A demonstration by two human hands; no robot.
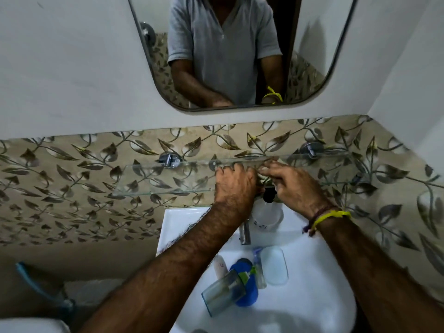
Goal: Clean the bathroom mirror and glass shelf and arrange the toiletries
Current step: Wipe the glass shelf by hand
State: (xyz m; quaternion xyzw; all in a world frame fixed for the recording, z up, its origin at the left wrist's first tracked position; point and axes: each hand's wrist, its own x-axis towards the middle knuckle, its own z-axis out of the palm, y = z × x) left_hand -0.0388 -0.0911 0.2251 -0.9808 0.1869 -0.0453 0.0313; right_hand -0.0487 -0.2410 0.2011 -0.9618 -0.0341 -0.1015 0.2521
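Note:
The glass shelf (156, 180) hangs on two chrome brackets under the mirror (310, 56). Both hands meet over its middle. My left hand (234, 182) lies knuckles up, fingers curled down onto the glass; whatever is under them is hidden. My right hand (294, 185) reaches leftward with fairly straight fingers, their tips on the shelf next to the left hand. Just below the hands, a clear spray bottle (268, 216) with a black nozzle stands on the basin's back ledge. Toiletries lie in the white basin (312, 296): a tumbler (222, 295) on its side, tubes, a soap case (274, 265).
A chrome tap (245, 233) sits behind the basin, under my left wrist. A blue round item (248, 288) and a small clear bottle (259, 270) lie among the toiletries. A blue-handled tool (36, 282) leans at the lower left. The side wall closes in on the right.

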